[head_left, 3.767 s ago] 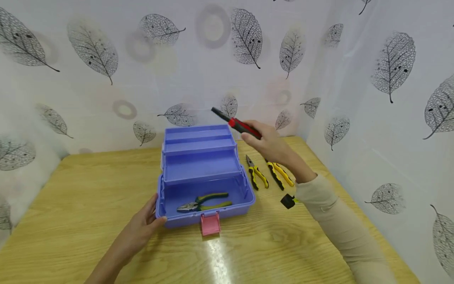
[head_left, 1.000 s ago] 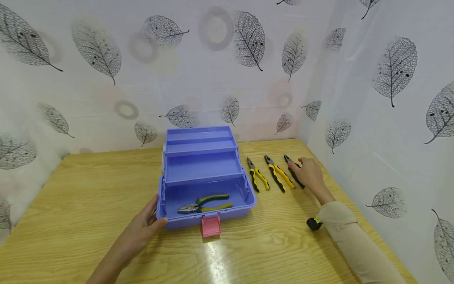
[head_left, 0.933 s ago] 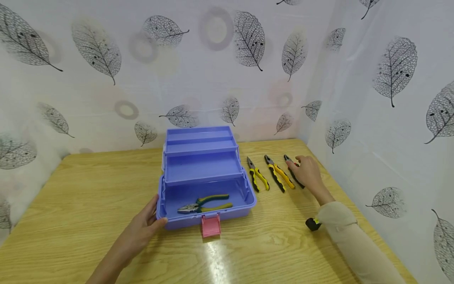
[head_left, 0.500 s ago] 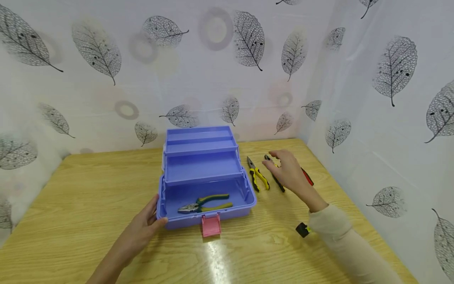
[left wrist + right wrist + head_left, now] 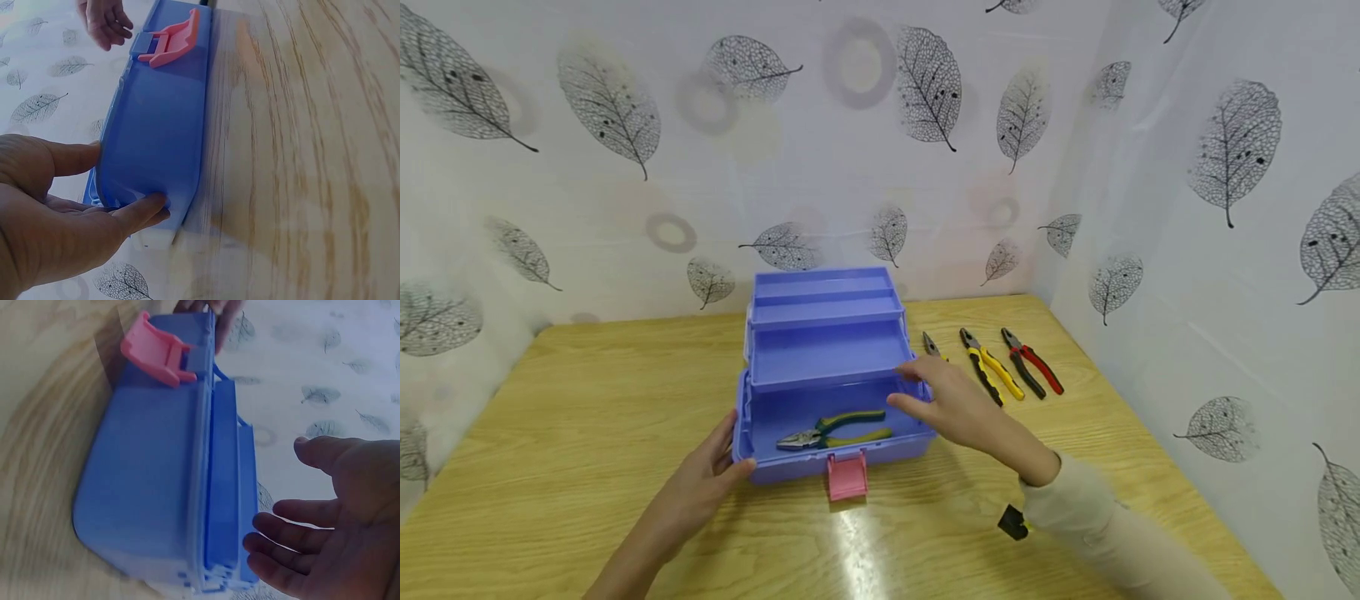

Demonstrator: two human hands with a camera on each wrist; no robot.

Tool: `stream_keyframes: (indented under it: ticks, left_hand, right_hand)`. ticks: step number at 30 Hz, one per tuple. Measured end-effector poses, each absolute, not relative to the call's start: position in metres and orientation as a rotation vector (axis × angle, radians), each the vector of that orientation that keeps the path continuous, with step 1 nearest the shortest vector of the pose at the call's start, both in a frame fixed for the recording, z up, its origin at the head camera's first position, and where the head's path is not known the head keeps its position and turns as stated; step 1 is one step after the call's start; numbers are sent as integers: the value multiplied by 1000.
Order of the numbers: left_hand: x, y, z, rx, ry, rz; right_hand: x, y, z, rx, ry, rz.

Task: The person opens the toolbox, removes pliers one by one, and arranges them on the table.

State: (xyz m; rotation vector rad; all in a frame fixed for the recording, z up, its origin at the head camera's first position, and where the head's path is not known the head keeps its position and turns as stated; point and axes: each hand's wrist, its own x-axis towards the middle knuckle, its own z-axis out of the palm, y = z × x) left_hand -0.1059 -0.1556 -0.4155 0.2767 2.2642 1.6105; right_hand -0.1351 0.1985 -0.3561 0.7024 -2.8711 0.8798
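A purple toolbox (image 5: 835, 354) stands with its stepped trays raised. My left hand (image 5: 703, 471) grips its left front corner, thumb at the rim and fingers against the end wall, as the left wrist view (image 5: 75, 219) also shows. In the bottom compartment lie combination pliers (image 5: 800, 439) with green and yellow handles. Over the box's right front part is my right hand (image 5: 958, 408), fingers spread and holding nothing. Behind it, needle-nose pliers (image 5: 931, 344) lie on the table, their handles mostly covered by this hand.
Pliers with yellow and black handles (image 5: 973, 346) and pliers with red and black handles (image 5: 1017, 345) lie right of the toolbox on the wooden table (image 5: 610, 400). A pink latch (image 5: 847, 477) hangs down at the box's front. Leaf-patterned sheeting (image 5: 820, 167) encloses the back and sides.
My right hand, earlier holding the red and black pliers in the air, set them down at the row's right end, let go and moved left over the toolbox. My left hand stays put.
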Motion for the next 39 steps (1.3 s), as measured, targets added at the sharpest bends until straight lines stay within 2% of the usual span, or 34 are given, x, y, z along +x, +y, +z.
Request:
stream_keyframes:
  ticks: [10, 16, 22, 33, 39]
  left_hand:
    - [-106, -155, -419, 278, 2264, 1618]
    - [-105, -154, -421, 272, 2270, 1622]
    - [-104, -154, -420, 295, 2267, 1649]
    - [-104, -157, -417, 316, 2282, 1670]
    - [-105, -155, -418, 297, 2269, 1672]
  right_hand:
    - [-158, 172, -383, 988, -3170, 805]
    - [-172, 157, -399, 1005, -3305, 651]
    - [-172, 144, -403, 966, -3373, 516]
    - [-178, 139, -403, 1047, -3376, 664]
    - [-182, 135, -410, 996, -3422, 999]
